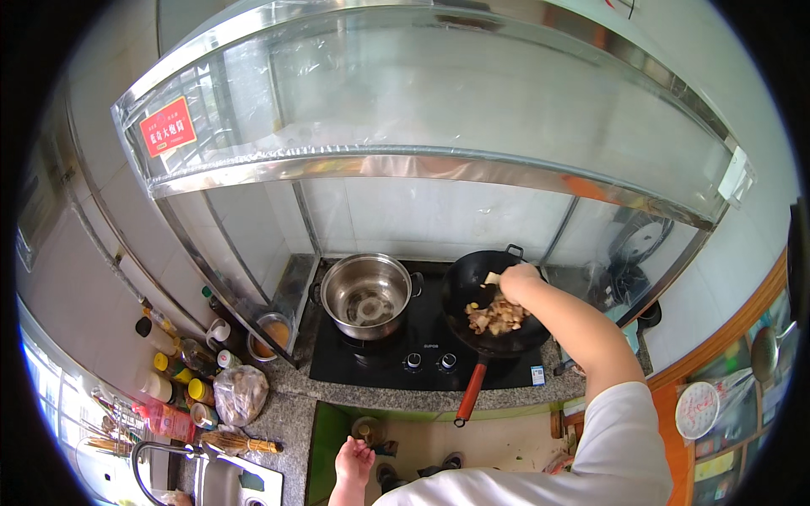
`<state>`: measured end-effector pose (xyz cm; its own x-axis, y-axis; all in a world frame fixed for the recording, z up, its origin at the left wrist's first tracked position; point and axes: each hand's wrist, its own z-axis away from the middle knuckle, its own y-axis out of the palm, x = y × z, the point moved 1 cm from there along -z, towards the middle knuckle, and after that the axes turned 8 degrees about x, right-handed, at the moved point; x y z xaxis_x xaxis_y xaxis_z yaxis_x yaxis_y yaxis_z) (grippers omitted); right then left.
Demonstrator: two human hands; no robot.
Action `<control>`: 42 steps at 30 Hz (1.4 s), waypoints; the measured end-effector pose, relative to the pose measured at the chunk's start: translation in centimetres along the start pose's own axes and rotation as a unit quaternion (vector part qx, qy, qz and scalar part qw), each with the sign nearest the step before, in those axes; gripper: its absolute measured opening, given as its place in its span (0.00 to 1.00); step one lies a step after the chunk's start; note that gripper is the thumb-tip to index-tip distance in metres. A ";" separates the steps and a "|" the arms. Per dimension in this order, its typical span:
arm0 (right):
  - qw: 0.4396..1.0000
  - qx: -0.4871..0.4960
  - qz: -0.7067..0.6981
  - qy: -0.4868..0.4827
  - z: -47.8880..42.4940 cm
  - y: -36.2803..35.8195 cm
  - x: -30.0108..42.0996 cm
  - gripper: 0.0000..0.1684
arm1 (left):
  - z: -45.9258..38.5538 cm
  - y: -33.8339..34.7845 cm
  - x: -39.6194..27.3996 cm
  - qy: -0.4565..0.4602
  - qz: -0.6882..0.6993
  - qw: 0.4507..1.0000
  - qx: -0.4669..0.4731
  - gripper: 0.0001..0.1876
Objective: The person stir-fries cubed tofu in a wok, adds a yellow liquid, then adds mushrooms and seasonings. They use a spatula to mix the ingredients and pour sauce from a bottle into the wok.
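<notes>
My right hand (520, 283) is over the far part of a black wok (459, 278), at the right of a black glass gas hob (392, 373). A pale piece (492, 278), which might be food or a tool's end, shows at its fingers; the grip is hidden from above. Browned chopped food (497, 316) lies in the wok. The wok's red handle (471, 392) points towards me. On the left burner stands a steel pot (367, 297) with liquid in its bottom. Low in front of the counter, my left hand (354, 462) is held with curled fingers, touching nothing visible.
Left of the hob are a metal bowl of brownish liquid (273, 335), a plastic bag of food (240, 395), several jars and bottles (201, 391), a brush (243, 441) and a sink (218, 484). A glass-and-metal hood (430, 167) overhangs the back.
</notes>
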<state>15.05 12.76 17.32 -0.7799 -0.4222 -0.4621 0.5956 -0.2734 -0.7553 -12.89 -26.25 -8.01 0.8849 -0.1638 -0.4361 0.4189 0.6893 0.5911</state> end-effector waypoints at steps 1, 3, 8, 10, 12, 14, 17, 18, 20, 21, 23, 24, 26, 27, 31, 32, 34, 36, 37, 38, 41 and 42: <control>1.000 0.006 -0.001 0.008 0.3 0.9 -0.8 0.12 | 0.0 -0.2 0.1 0.002 0.003 1.000 -0.002 0.15; 1.000 0.028 0.013 -0.001 -0.1 4.1 -3.5 0.12 | 0.1 -0.1 0.1 0.001 0.007 1.000 -0.005 0.15; 0.994 -0.022 -0.098 0.044 4.9 9.8 -9.1 0.12 | 0.1 -1.3 -0.5 0.042 0.038 0.998 0.006 0.10; 0.991 -0.037 -0.118 0.053 7.4 12.7 -11.4 0.12 | 0.5 -1.0 -1.0 0.068 0.047 0.996 -0.014 0.06; 0.989 -0.038 -0.130 0.066 9.1 14.7 -11.3 0.13 | 0.9 -1.7 -1.8 0.080 0.035 0.996 -0.027 0.06; 0.987 -0.029 -0.143 0.074 9.3 15.3 -10.3 0.13 | 1.0 -2.8 -2.0 0.089 0.038 0.994 -0.043 0.07; 0.978 -0.059 -0.188 0.072 7.7 14.0 -7.0 0.13 | 1.1 -3.0 -2.8 0.089 0.018 0.994 -0.062 0.06; 0.982 -0.076 -0.171 0.027 6.0 15.6 -6.9 0.13 | 0.8 -2.8 -3.1 0.085 0.003 0.995 -0.057 0.06; 0.958 -0.152 -0.243 -0.002 2.9 20.6 -6.4 0.12 | 0.5 -2.5 -4.6 0.100 -0.010 0.993 -0.057 0.09; 0.963 -0.082 -0.256 -0.005 3.6 18.6 -4.6 0.15 | 0.8 -3.3 -5.4 0.112 -0.014 0.991 -0.066 0.12; 0.958 -0.098 -0.269 0.010 4.7 19.4 -3.9 0.16 | 0.8 -4.7 -7.6 0.172 -0.052 0.978 -0.108 0.16; 0.952 -0.075 -0.297 0.000 4.6 21.5 -3.6 0.19 | 0.0 -6.8 -8.5 0.202 -0.045 0.969 -0.137 0.19; 0.912 0.013 -0.405 0.061 5.7 21.0 -1.9 0.27 | -0.8 -9.7 -11.5 0.252 -0.022 0.959 -0.125 0.16; 0.867 0.078 -0.476 0.124 7.7 18.9 0.5 0.32 | -1.3 -11.0 -13.1 0.281 -0.014 0.950 -0.135 0.13; 0.859 0.056 -0.504 0.068 6.5 21.6 2.3 0.41 | -6.1 -17.5 -20.0 0.389 -0.218 0.842 -0.303 0.13; 0.859 0.062 -0.504 0.066 6.3 22.1 2.5 0.41 | -7.0 -18.2 -22.0 0.412 -0.295 0.798 -0.327 0.14; 0.865 0.078 -0.490 0.075 6.6 22.0 3.2 0.42 | -8.8 -18.7 -26.1 0.388 -0.323 0.793 -0.341 0.17; 0.906 -0.046 -0.408 0.103 5.2 26.9 1.1 0.42 | -10.7 -16.9 -29.0 0.360 -0.401 0.745 -0.393 0.18; 0.919 -0.105 -0.361 0.120 5.2 29.3 0.2 0.42 | -11.7 -15.7 -30.1 0.361 -0.431 0.726 -0.396 0.19; 0.884 -0.209 -0.404 0.108 5.4 29.2 0.7 0.38 | -12.6 -15.6 -31.1 0.338 -0.406 0.741 -0.414 0.18; 0.829 -0.245 -0.503 0.025 8.0 18.4 5.5 0.34 | -14.6 -18.6 -33.1 0.267 -0.308 0.801 -0.439 0.16; 0.816 -0.254 -0.518 -0.026 9.2 14.1 8.4 0.30 | -15.9 -21.3 -34.2 0.249 -0.266 0.831 -0.421 0.15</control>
<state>18.71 -2.61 7.04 -0.7975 -0.2306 0.5575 -0.5457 -0.1185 -0.8296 -55.34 -24.08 -16.51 0.3382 -0.4363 -0.8338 0.2475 0.8961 -0.3685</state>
